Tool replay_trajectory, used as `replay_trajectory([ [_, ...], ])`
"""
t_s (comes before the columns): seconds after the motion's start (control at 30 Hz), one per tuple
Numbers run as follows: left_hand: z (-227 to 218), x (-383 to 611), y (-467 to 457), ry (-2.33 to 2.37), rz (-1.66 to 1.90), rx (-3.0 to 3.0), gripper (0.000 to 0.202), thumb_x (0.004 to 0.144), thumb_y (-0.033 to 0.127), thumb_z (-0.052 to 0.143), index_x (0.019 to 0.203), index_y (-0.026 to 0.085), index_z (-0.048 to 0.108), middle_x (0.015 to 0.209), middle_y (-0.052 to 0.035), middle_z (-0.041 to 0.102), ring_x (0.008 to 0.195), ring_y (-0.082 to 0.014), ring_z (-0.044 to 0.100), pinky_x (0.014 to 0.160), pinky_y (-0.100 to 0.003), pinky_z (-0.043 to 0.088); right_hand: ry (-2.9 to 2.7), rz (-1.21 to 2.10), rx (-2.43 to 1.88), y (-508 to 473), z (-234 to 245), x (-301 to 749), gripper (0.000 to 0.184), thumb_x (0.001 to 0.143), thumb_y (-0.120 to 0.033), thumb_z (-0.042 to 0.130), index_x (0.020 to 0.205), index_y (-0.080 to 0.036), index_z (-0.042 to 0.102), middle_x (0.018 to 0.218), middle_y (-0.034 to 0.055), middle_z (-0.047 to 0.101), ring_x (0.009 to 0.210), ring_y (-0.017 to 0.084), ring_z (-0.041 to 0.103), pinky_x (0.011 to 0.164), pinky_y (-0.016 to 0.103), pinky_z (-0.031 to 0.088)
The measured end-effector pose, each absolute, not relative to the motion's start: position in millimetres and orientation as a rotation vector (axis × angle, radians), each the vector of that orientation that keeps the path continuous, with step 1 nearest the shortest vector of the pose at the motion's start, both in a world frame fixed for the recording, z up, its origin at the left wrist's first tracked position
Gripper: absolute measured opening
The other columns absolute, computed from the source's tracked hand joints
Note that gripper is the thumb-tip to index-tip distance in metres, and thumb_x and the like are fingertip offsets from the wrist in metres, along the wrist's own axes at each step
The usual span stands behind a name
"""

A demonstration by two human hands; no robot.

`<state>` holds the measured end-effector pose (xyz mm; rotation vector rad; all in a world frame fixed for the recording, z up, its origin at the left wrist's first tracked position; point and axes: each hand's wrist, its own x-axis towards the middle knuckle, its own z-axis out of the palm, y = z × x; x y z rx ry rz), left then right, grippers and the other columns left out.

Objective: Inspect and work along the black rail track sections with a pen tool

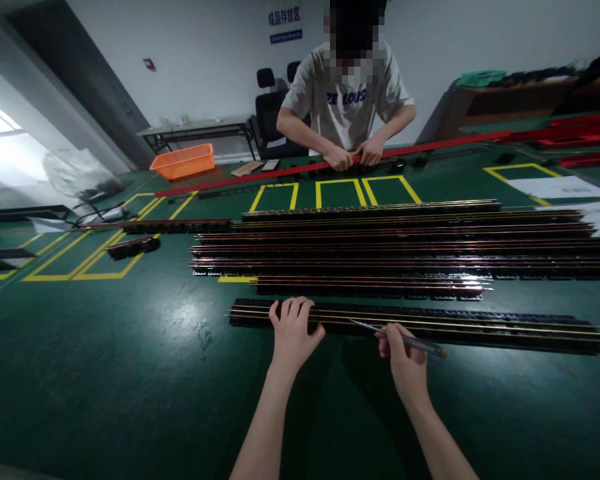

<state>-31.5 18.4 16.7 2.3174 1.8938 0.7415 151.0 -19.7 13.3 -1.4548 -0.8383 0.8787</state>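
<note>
A long black strip (480,328) with thin brass-coloured rods along its length lies crosswise on the table in front of me. Near its left end my left hand (293,333) grips it, the fingers curled over the top and the thumb on the near side. My right hand (406,363) is closed round a slim pen-like tool (425,345) with a thin pointed tip. That tip reaches the rods near the strip's middle; I cannot tell whether it touches them. The tool's exact kind is unclear.
Beyond the strip lie several similar rodded strips (380,248) in rows. A short piece (133,247) sits at left. Across the green table (155,380), a co-worker (347,100) has both hands on a long red bar (290,171). An orange basket (183,162) stands at the back left.
</note>
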Motion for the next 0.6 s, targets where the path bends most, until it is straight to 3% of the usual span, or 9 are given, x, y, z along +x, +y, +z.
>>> replay_trajectory([
  [0.6, 11.8, -38.9, 21.2, 1.883, 0.755, 2.349, 0.024, 0.075, 0.028, 0.055, 0.098, 0.021, 0.056, 0.105, -0.0052, 0.061, 0.104, -0.0247, 0.052, 0.099, -0.050, 0.028, -0.953, 0.971, -1.411, -19.5, 12.4, 152.6, 0.036, 0.077, -0.052, 0.056, 0.066, -0.019, 0.061, 0.055, -0.0005, 0.053, 0.050, 0.012, 0.049, 0.044, 0.022, 0.038],
])
